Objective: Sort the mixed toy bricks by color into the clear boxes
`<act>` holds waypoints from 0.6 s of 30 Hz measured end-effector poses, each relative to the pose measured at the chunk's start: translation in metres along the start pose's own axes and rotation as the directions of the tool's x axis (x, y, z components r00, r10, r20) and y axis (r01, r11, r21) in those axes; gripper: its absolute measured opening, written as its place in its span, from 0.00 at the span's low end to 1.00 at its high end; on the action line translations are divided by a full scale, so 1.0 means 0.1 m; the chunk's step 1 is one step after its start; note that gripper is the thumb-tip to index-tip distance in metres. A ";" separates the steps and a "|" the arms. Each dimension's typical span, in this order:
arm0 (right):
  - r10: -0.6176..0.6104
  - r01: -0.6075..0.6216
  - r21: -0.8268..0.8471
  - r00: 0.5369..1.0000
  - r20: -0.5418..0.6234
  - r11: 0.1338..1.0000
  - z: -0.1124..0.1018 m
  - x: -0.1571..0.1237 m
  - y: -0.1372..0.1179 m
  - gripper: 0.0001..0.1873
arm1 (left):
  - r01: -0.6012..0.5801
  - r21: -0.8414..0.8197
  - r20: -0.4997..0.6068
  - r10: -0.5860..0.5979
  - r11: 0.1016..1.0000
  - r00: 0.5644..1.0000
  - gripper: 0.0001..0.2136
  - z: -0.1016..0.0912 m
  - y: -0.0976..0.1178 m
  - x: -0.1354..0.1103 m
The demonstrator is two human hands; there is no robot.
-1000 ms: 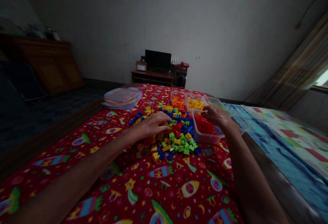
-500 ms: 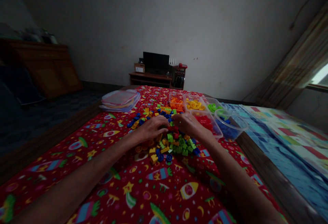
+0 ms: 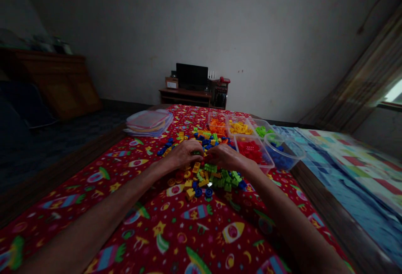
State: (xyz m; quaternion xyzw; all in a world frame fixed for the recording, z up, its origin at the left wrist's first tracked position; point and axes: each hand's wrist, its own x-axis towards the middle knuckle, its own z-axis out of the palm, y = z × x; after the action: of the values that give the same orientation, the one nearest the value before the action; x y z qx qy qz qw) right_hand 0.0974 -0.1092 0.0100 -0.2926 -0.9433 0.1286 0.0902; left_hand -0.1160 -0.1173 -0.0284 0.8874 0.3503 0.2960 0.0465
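Our left hand point(image 3: 185, 153) is lying over the pile from 9 o'clock and our right hand point(image 3: 226, 156) from 3, fingertips nearly meeting; the knuckles are hiding each grip, so we cannot tell whether either is grasping anything. The mixed bricks point(image 3: 211, 168) are lying beneath and around both hands on the cloth-covered surface point(image 3: 201, 232), lime-green ones clustering at 5 o'clock. We seem to be picking through them; the next move is probably calling for pinching one brick free of its neighbours. The red-filled container point(image 3: 265, 167) is standing at 3 o'clock, the round tub point(image 3: 295, 157) just beyond, stacked lids point(image 3: 149, 123) at 10. At 11, a cardboard box point(image 3: 171, 83) is bearing a pale label, too small for reading.
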 end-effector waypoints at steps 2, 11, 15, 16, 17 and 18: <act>0.035 -0.035 -0.011 0.999 -0.003 0.999 -0.01 -0.01 -0.01 0.08 | -0.008 -0.003 0.007 0.008 1.000 1.000 0.06 0.00 -0.03 -0.01; 0.020 -0.034 -0.117 0.993 -0.116 0.993 -0.06 -0.03 0.12 0.11 | -0.033 -0.013 0.064 0.034 0.999 0.997 0.06 0.02 -0.07 -0.02; 0.054 -0.077 -0.121 0.981 -0.185 0.990 -0.14 -0.07 0.16 0.10 | -0.010 0.002 0.074 0.010 1.000 0.997 0.08 0.01 -0.02 -0.03; 0.073 -0.097 -0.112 0.977 -0.199 0.989 -0.18 -0.09 0.17 0.09 | -0.008 0.008 0.075 0.008 1.000 0.997 0.09 0.00 -0.01 -0.03; 0.099 -0.124 -0.103 0.972 -0.215 0.987 -0.23 -0.12 0.18 0.08 | -0.009 0.012 0.076 0.008 1.000 0.997 0.10 0.00 -0.01 -0.03; 0.131 -0.157 -0.097 0.963 -0.235 0.983 -0.27 -0.15 0.20 0.08 | -0.010 0.016 0.076 0.009 1.000 0.997 0.10 0.00 0.00 -0.04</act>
State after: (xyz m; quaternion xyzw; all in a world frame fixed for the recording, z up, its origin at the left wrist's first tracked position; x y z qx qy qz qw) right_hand 0.1267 -0.0962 0.0288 -0.3780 -0.9087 0.0462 0.1712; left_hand -0.1182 -0.1192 -0.0305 0.9000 0.3466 0.2596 0.0510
